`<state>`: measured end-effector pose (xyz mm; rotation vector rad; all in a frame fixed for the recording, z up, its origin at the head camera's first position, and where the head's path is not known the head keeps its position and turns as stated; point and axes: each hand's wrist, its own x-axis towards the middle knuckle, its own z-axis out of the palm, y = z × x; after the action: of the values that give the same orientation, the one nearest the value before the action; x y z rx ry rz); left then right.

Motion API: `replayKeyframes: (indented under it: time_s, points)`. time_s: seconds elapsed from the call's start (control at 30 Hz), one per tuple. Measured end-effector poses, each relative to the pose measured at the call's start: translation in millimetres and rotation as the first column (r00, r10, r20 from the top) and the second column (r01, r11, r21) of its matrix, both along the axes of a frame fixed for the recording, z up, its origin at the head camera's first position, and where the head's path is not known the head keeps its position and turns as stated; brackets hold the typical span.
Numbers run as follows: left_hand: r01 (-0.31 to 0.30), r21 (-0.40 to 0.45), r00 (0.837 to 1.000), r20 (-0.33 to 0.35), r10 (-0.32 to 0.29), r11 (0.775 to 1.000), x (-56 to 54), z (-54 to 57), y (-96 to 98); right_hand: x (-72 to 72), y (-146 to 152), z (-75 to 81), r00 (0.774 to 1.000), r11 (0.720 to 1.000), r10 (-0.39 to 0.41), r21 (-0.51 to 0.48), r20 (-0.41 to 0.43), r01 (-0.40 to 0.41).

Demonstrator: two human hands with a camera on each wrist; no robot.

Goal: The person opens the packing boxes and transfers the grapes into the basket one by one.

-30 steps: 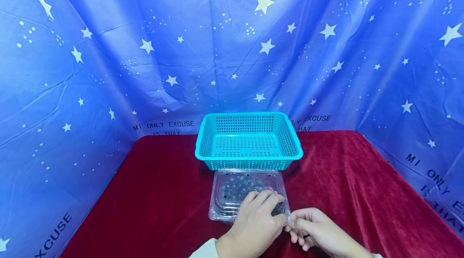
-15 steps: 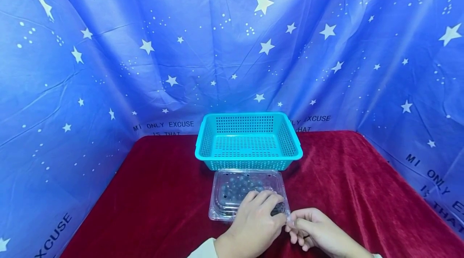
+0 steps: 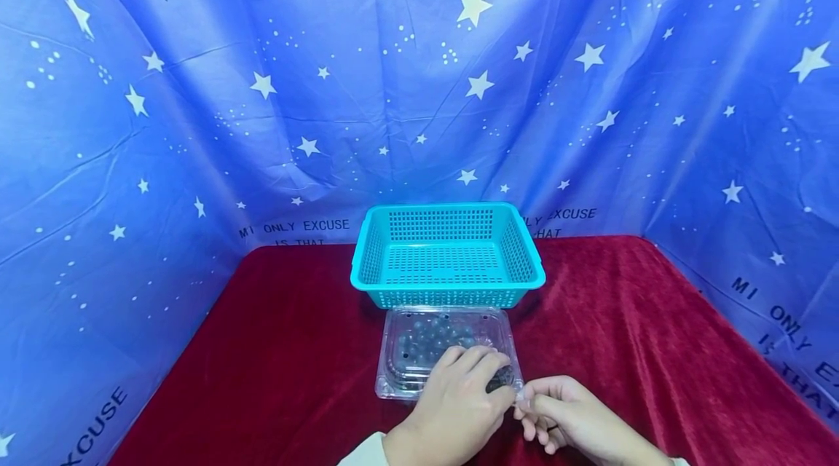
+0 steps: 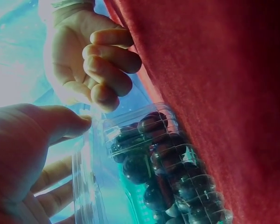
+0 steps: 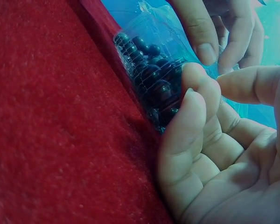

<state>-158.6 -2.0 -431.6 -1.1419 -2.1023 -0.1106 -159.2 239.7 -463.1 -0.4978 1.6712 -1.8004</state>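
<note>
"Currently, where is the clear container (image 3: 391, 387)?"

"On the red cloth (image 3: 295, 364), holding dark round fruit (image 3: 429, 338). The turquoise basket (image 3: 446, 288) stands just beyond, obstructing the far side."

"State of the fingers?"

"Left hand (image 3: 459, 404): relaxed, laid on the container's top, covering its near right part. Right hand (image 3: 577, 419): thumb and forefinger pinch the near right corner; other fingers curl beside it."
</note>
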Motion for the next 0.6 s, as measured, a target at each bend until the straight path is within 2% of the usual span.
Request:
replayKeyframes:
  time_s: [0.2, 0.43, 0.6]
  points:
    - [0.016, -0.008, 0.999, -0.04, -0.017, 1.0, -1.2, -1.2, -1.8, 0.1, 0.0, -1.2, 1.0, 1.0, -0.007, -0.001, -0.001, 0.007]
    - [0.007, -0.068, 0.999, 0.045, -0.004, 0.998, 2.7, 2.5, -4.2, 0.3, 0.1, -0.9, 1.0, 1.0, -0.011, 0.002, -0.002, 0.011]
    - [0.012, -0.081, 0.999, 0.042, -0.008, 0.997, 2.1, 3.6, -7.5, 0.6, -0.4, 0.8, 1.0, 1.0, -0.023, 0.015, 0.013, 0.023]
